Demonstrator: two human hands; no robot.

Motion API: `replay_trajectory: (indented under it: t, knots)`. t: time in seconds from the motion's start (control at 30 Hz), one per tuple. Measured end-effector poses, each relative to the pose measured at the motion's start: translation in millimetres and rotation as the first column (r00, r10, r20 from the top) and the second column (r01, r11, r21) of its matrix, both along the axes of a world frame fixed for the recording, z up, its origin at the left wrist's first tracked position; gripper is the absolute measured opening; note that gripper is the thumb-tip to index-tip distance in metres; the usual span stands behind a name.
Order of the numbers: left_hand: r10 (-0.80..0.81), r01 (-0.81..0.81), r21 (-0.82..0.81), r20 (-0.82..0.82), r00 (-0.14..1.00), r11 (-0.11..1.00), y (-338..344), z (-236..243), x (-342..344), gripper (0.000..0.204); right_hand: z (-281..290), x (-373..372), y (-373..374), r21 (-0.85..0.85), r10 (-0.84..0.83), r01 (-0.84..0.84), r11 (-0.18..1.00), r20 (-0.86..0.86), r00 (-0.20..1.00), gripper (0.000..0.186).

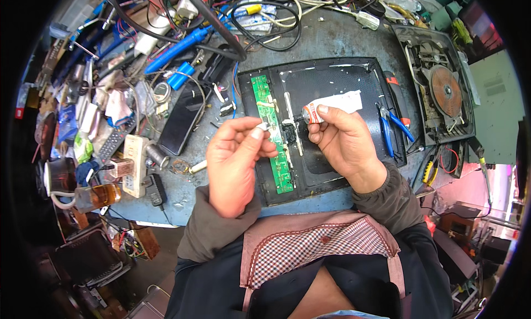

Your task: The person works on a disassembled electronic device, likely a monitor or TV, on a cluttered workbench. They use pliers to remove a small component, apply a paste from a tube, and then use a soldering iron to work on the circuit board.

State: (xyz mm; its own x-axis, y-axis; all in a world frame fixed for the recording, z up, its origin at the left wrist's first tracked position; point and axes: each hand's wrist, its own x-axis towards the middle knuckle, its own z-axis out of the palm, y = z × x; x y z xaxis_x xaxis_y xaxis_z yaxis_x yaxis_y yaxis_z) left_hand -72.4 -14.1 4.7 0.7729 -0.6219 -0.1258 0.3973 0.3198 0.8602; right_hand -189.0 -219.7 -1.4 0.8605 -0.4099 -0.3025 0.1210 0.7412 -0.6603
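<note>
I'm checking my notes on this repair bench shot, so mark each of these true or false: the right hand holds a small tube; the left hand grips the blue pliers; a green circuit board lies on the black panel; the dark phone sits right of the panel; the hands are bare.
1. The right hand holds a small tube. True.
2. The left hand grips the blue pliers. False: it pinches a small white cap; the pliers lie untouched at the panel's right edge.
3. A green circuit board lies on the black panel. True.
4. The dark phone sits right of the panel. False: it lies to its left.
5. Both hands are bare. True.
</note>
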Motion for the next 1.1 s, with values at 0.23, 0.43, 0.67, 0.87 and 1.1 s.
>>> replay_trajectory:
  t: [0.23,0.43,0.67,0.87,1.1]
  knots:
    - [-0.111,0.106,0.079,0.067,0.992,0.991,-32.6,11.6,-9.7,0.017,0.7,-9.7,-4.1,-0.001,-0.011,0.011,1.0,0.078,0.997,0.022]
    - [-0.103,0.102,0.068,0.02,0.994,0.992,-38.1,9.1,-15.9,0.015,-1.6,-11.5,-5.1,-0.03,-0.042,0.044,0.999,0.058,0.997,0.021]
    - [-0.106,0.102,0.081,0.049,0.993,0.991,-38.9,3.6,-14.5,0.015,3.0,-11.1,-3.9,-0.117,-0.032,0.04,0.992,0.066,0.997,0.02]
    - [-0.11,0.107,0.074,0.043,0.993,0.992,-37.0,1.6,-12.9,0.014,0.2,-9.2,-3.1,-0.159,-0.057,0.065,0.985,0.054,0.997,0.019]
    - [-0.109,0.101,0.097,0.082,0.991,0.99,-35.5,0.7,-12.6,0.015,0.5,-8.8,-2.3,-0.146,-0.02,0.024,0.989,0.028,0.999,0.017]
